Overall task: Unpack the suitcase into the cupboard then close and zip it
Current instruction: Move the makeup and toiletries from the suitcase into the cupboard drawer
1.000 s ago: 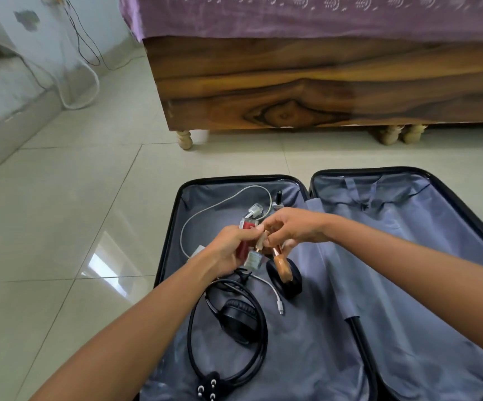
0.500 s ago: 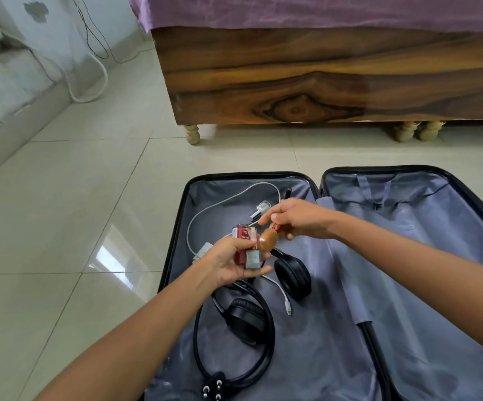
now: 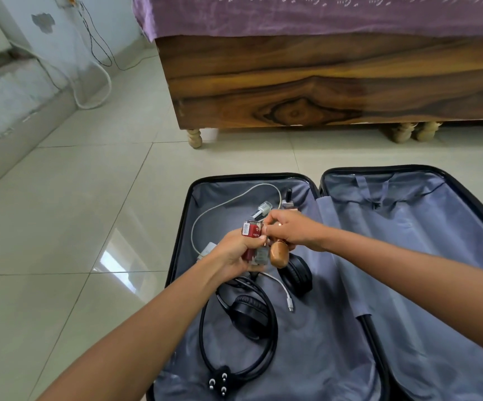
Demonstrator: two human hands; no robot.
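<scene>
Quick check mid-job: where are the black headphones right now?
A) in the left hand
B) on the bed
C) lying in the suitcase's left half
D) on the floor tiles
C: the black headphones lie on the grey lining of the suitcase, in its left half, below both hands.

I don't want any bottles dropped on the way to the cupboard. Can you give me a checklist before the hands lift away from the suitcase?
1. Left hand grips the red bottle and a clear one: ok.
2. Right hand pinches the copper bottle by its cap: ok.
3. Copper bottle secured in the left hand: not ok.
4. Loose bottles by the white cable collected: not ok.
5. Headphones clear of both hands: ok.
6. Caps tight: cannot tell.
</scene>
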